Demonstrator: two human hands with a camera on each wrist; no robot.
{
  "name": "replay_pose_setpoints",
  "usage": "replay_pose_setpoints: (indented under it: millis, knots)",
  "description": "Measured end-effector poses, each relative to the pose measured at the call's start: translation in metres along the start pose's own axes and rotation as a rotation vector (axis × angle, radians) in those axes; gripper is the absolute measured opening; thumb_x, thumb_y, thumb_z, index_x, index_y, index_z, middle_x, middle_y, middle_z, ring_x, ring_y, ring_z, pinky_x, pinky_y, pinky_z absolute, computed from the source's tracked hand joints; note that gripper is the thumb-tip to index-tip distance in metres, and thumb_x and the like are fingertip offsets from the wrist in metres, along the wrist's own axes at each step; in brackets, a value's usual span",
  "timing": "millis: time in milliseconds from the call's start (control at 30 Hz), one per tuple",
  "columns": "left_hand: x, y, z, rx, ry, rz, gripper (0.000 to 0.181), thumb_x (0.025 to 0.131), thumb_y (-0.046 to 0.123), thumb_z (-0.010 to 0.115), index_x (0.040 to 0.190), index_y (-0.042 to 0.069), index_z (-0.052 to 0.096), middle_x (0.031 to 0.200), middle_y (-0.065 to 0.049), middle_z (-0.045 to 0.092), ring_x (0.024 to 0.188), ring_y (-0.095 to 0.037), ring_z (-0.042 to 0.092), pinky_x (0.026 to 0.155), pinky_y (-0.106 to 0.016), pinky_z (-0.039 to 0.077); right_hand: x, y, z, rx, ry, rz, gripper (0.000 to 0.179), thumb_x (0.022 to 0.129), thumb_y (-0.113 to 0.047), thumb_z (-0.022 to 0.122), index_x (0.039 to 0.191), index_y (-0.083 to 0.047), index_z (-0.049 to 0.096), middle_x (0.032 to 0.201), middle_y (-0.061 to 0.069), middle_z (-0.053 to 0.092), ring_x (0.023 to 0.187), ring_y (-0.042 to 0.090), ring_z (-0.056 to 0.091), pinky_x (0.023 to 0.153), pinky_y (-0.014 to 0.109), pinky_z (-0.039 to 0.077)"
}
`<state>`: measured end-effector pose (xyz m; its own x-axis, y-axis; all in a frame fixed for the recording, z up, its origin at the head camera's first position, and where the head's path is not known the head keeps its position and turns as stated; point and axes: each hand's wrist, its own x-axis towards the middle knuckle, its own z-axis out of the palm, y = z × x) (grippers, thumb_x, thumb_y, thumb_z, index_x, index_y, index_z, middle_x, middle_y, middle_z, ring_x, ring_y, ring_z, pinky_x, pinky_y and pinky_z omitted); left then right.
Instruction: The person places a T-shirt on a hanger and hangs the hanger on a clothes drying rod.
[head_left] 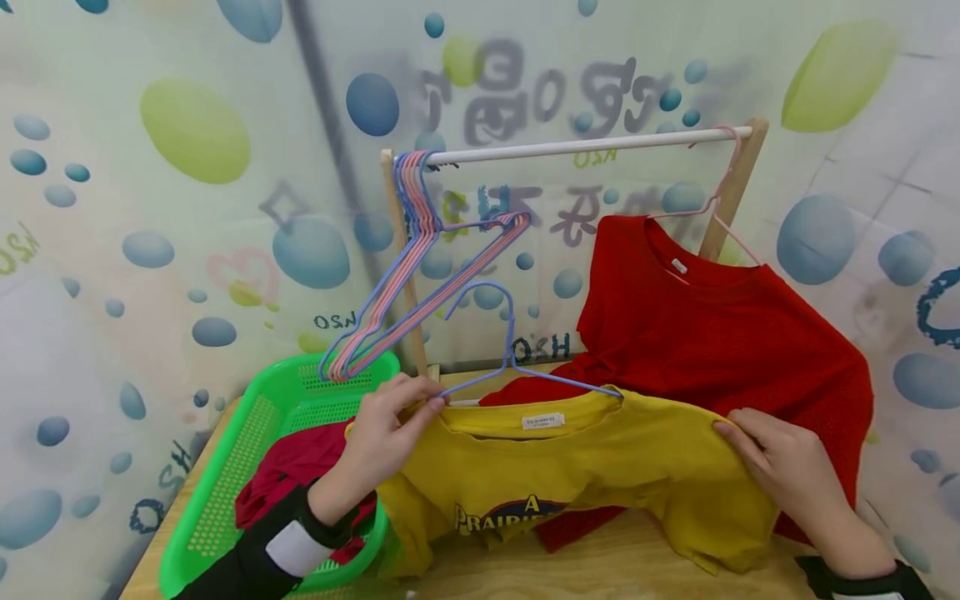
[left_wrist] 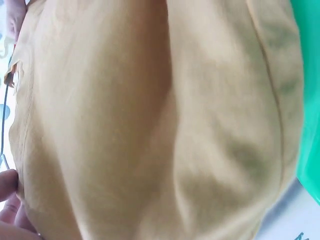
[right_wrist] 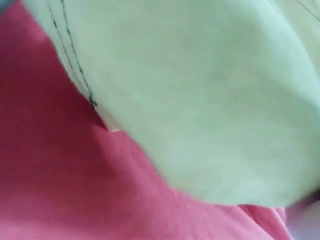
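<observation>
A yellow T-shirt with printed lettering on its chest spreads between my two hands, and a blue hanger sits inside its neckline with the hook standing up. My left hand pinches the shirt by the shoulder at the left of the collar, close to the hanger's arm. At the opposite shoulder, my right hand grips the fabric between thumb and fingers. The shirt's cloth fills most of the left wrist view, with left fingertips at the edge. In the right wrist view a sleeve covers most of the frame.
Behind stands a rack with a white rail. Several blue and pink hangers bunch at its left end; a red shirt hangs at the right. A green basket with dark red clothing stands left on the wooden table.
</observation>
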<state>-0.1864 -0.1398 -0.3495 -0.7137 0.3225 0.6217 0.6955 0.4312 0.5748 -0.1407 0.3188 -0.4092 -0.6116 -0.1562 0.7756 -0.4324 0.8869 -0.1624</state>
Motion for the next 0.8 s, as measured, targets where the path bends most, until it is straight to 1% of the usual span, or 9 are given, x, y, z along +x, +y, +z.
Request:
replay_pose_setpoints:
  millis: [100, 233, 333, 400, 467, 533, 600, 700, 800]
  knots:
    - [0.000, 0.000, 0.000, 0.004, 0.003, 0.008, 0.010, 0.095, 0.006, 0.070, 0.096, 0.011, 0.078, 0.087, 0.004, 0.071, 0.080, -0.010, 0.059, 0.065, -0.028, 0.048, -0.001, 0.000, -0.002, -0.038, -0.038, 0.051, 0.016, 0.089, -0.021, 0.078, 0.077, -0.016, 0.068, 0.071, -0.005, 0.065, 0.059, 0.005, 0.054, 0.062, 0.008, 0.047]
    - [0.000, 0.002, 0.001, 0.008, 0.010, 0.010, 0.009, 0.094, 0.006, 0.071, 0.095, 0.011, 0.078, 0.086, 0.004, 0.071, 0.080, -0.010, 0.059, 0.065, -0.028, 0.048, 0.008, -0.013, -0.005, -0.002, 0.035, 0.054, 0.011, 0.092, -0.017, 0.075, 0.091, -0.006, 0.072, 0.080, 0.006, 0.070, 0.075, 0.006, 0.056, 0.083, -0.002, 0.039]
    - [0.001, 0.005, 0.003, 0.022, 0.003, 0.023, 0.008, 0.094, 0.006, 0.071, 0.095, 0.011, 0.078, 0.087, 0.004, 0.071, 0.081, -0.011, 0.059, 0.066, -0.028, 0.047, 0.020, -0.034, -0.006, 0.067, 0.067, -0.015, 0.032, 0.100, -0.031, 0.066, 0.108, 0.000, 0.073, 0.097, 0.012, 0.072, 0.093, 0.013, 0.058, 0.100, -0.002, 0.028]
    - [0.002, 0.007, 0.005, 0.025, -0.008, 0.032, 0.008, 0.094, 0.006, 0.071, 0.095, 0.009, 0.078, 0.087, 0.003, 0.071, 0.082, -0.011, 0.058, 0.067, -0.028, 0.047, 0.028, -0.049, -0.004, 0.090, 0.038, -0.085, 0.048, 0.102, -0.044, 0.056, 0.116, -0.001, 0.072, 0.103, 0.011, 0.072, 0.095, 0.018, 0.060, 0.099, 0.002, 0.034]
    - [0.003, 0.009, 0.007, 0.026, -0.015, 0.037, 0.008, 0.094, 0.006, 0.071, 0.095, 0.009, 0.078, 0.087, 0.002, 0.069, 0.080, -0.010, 0.056, 0.066, -0.028, 0.045, 0.034, -0.061, 0.000, 0.085, -0.005, -0.152, 0.054, 0.103, -0.050, 0.051, 0.119, -0.003, 0.072, 0.102, 0.006, 0.072, 0.089, 0.017, 0.060, 0.090, 0.009, 0.042]
    - [0.003, 0.012, 0.009, 0.031, -0.017, 0.046, 0.007, 0.094, 0.006, 0.071, 0.094, 0.009, 0.078, 0.086, 0.002, 0.067, 0.078, -0.010, 0.054, 0.065, -0.028, 0.044, 0.037, -0.071, 0.004, 0.088, -0.040, -0.180, 0.036, 0.101, -0.036, 0.063, 0.116, -0.005, 0.073, 0.099, 0.001, 0.071, 0.085, 0.013, 0.058, 0.079, 0.015, 0.045]
    - [0.004, 0.013, 0.010, 0.044, -0.017, 0.067, 0.007, 0.094, 0.006, 0.071, 0.094, 0.009, 0.077, 0.084, 0.003, 0.065, 0.077, -0.009, 0.050, 0.064, -0.028, 0.042, 0.039, -0.076, 0.008, 0.093, -0.049, -0.175, 0.020, 0.092, -0.015, 0.075, 0.110, -0.006, 0.074, 0.094, -0.003, 0.070, 0.081, 0.008, 0.054, 0.072, 0.020, 0.046]
    - [0.006, 0.012, 0.009, 0.085, -0.015, 0.111, 0.007, 0.094, 0.007, 0.072, 0.094, 0.009, 0.078, 0.084, 0.003, 0.068, 0.079, -0.009, 0.049, 0.067, -0.029, 0.041, 0.041, -0.078, 0.013, 0.125, -0.040, -0.138, 0.037, 0.071, 0.010, 0.083, 0.103, -0.006, 0.074, 0.091, -0.005, 0.069, 0.080, 0.008, 0.052, 0.073, 0.019, 0.044]
    - [0.006, 0.009, 0.005, 0.106, -0.035, 0.111, 0.010, 0.096, 0.012, 0.071, 0.102, 0.010, 0.079, 0.091, 0.004, 0.074, 0.084, -0.011, 0.051, 0.070, -0.031, 0.043, 0.041, -0.075, 0.015, 0.136, -0.024, -0.129, 0.039, 0.069, 0.014, 0.082, 0.102, -0.005, 0.074, 0.090, -0.003, 0.070, 0.079, 0.009, 0.052, 0.075, 0.021, 0.042]
